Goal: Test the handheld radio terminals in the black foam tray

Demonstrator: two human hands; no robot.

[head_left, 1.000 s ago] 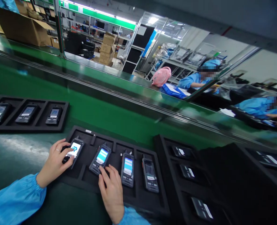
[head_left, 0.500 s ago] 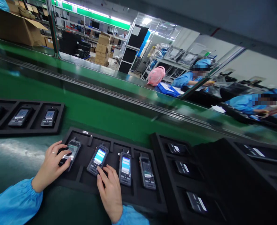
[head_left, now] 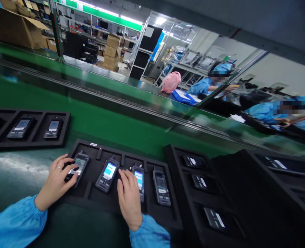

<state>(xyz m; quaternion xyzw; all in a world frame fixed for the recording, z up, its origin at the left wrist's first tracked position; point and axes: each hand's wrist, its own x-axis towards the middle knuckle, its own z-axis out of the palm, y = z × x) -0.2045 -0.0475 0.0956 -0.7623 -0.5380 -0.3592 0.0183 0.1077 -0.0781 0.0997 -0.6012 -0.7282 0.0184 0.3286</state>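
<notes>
Handheld radios with screens lie in a black foam tray (head_left: pixel 176 215) in front of me. My left hand (head_left: pixel 54 184) rests its spread, bent fingers on the leftmost radio (head_left: pixel 83 161), partly covering its dark screen. My right hand (head_left: pixel 130 199) is over the tray between two radios, fingers stretched out and holding nothing. Its fingertips are near the right edge of the second radio (head_left: pixel 107 174), whose screen is lit blue and white. The hand partly hides the third radio (head_left: pixel 140 179), also lit. A fourth radio (head_left: pixel 162 187) lies at the right with a dark screen.
Another foam tray (head_left: pixel 67 132) with radios stands at the left. More black trays (head_left: pixel 169 155) with devices are at the right. Beyond a metal rail are a pink fan (head_left: pixel 171 82), a cardboard box (head_left: pixel 15 29) and co-workers in blue (head_left: pixel 199 86).
My right hand has moved right, from the lower keys of the second radio to the space beside the third, now partly covering it. My left hand stays on the leftmost radio.
</notes>
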